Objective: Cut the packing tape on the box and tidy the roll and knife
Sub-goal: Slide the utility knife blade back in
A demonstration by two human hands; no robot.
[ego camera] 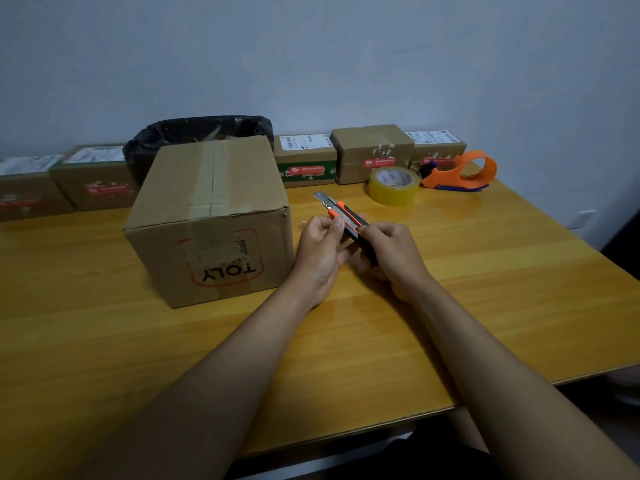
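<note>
**Blade's out, box is still taped: how I'd handle the cut**

Both hands are on the orange-and-black snap-off utility knife, held just off the right side of the brown cardboard box with the red "TOLY" print. The right hand has its grip wrapped around the black handle end, and the left hand pinches the body near the orange slider, thumb on top. The silver blade sticks out, pointing toward the far edge of the worktop.

My read is that the blade length is being set. I'd keep it short, just a segment or so showing, so it goes through tape and not whatever's inside. The strip of tan packing tape runs down the middle seam of the lid and over the near face. Steady the box with the free hand well off the seam and run the blade away from the body.

The yellow wooden worktop has lots of bare space near the front edge. The roll of clear yellowish tape and the orange tape dispenser sit near the far right corner. A row of small labelled parcels lines the far edge against a pale blue-grey wall, with a black bin bag behind the box. Lighting is dim.
</note>
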